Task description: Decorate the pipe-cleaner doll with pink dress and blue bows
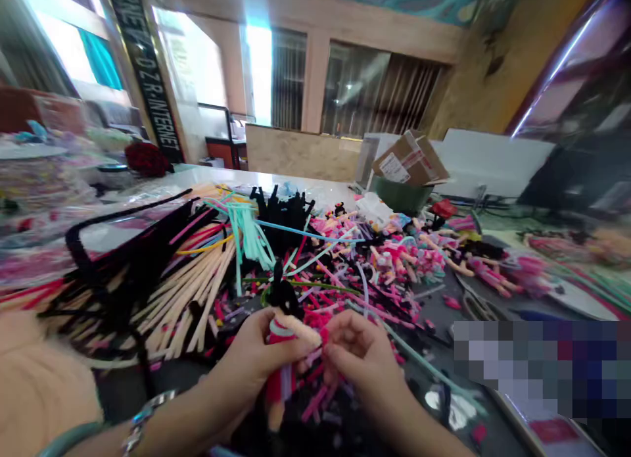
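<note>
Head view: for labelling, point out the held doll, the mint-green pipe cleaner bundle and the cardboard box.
Held doll (280, 381): head view, its red body.
Mint-green pipe cleaner bundle (251, 233): head view, its middle strands.
Cardboard box (413, 161): head view, its taped side.

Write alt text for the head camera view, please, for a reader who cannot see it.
A person's left hand holds a small pink and black figure, with the right hand close beside it. Around them lie bundled pale stems, pink scraps and a pile of little pink figures, with a cardboard box behind.
</note>
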`<state>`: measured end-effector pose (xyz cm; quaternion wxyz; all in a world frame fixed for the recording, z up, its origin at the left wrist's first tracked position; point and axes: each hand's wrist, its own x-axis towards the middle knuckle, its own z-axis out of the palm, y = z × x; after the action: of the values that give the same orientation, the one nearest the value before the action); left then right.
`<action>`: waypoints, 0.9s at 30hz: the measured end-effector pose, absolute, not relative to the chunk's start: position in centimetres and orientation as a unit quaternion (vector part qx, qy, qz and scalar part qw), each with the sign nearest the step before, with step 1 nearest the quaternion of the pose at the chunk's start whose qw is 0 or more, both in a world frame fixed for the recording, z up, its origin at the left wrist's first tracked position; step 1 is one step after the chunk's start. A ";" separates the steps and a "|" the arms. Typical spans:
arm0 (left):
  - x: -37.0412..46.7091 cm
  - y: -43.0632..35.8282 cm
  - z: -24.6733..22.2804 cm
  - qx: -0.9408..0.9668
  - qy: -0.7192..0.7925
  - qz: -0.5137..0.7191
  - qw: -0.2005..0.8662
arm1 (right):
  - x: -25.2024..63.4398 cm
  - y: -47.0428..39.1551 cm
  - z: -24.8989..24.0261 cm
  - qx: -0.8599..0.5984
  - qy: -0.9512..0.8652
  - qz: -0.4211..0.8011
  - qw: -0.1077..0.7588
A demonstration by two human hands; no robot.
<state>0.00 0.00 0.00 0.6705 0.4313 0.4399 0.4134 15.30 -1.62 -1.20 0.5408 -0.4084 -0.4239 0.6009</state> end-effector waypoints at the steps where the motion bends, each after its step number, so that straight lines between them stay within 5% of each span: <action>1: 0.0 -0.1 0.0 0.431 0.439 0.413 0.671 | 15.3 -1.7 -1.3 -0.402 -0.427 0.603 0.540; 27: -0.6 0.1 0.1 0.552 0.447 0.373 0.596 | 15.7 -2.0 -1.7 -0.371 -0.426 0.672 0.479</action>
<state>-0.55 0.10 0.07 0.5963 0.5524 0.4473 0.3731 15.65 -1.97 -1.72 0.4790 -0.3713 -0.4256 0.6720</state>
